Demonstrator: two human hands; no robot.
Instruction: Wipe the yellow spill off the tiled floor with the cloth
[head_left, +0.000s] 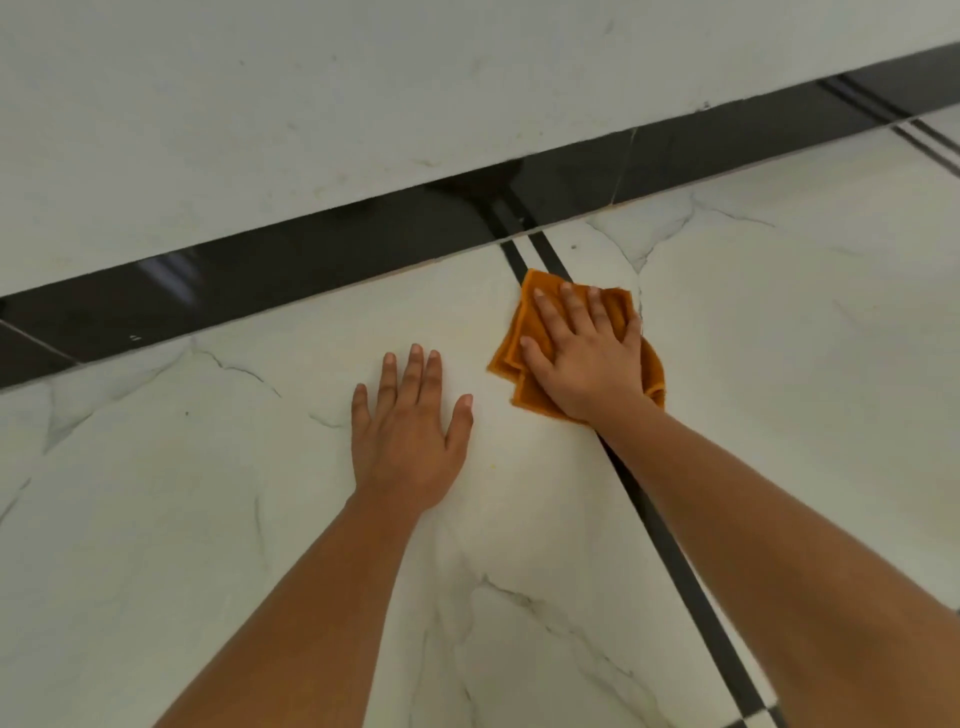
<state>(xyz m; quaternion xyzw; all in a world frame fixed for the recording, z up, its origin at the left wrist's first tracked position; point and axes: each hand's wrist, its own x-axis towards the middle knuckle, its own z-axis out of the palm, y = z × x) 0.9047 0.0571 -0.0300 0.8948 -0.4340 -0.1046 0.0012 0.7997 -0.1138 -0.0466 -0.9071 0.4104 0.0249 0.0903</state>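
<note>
The right hand (587, 358) lies flat, palm down, on the cloth (524, 332), its fingers spread and pressed onto the fabric rather than curled around it, so the cloth is pinned to the floor under the palm and not pinched or bunched. The cloth is one folded orange-brown square with a stitched hem; its layered edges show at the left of the hand and a rounded fold peeks out past the heel of the hand on the right. It sits across the twin black inlay lines (540, 254) that run toward the wall, near the glossy black skirting band (311, 260). The left hand (410, 431) rests just beside it, apart from the cloth, open with fingers spread, palm flat on a bare white tile (208, 493). Both forearms are bare. Of the yellow spill, only a faint yellowish tinge (498, 410) shows on the tile between the two hands, with a tiny yellow speck near the left wrist; whether more lies under the cloth cannot be told. The tiles are white with thin grey veins. No writing, label or brand can be read anywhere. Above the skirting rises a pale, lightly marked wall (363, 78).
</note>
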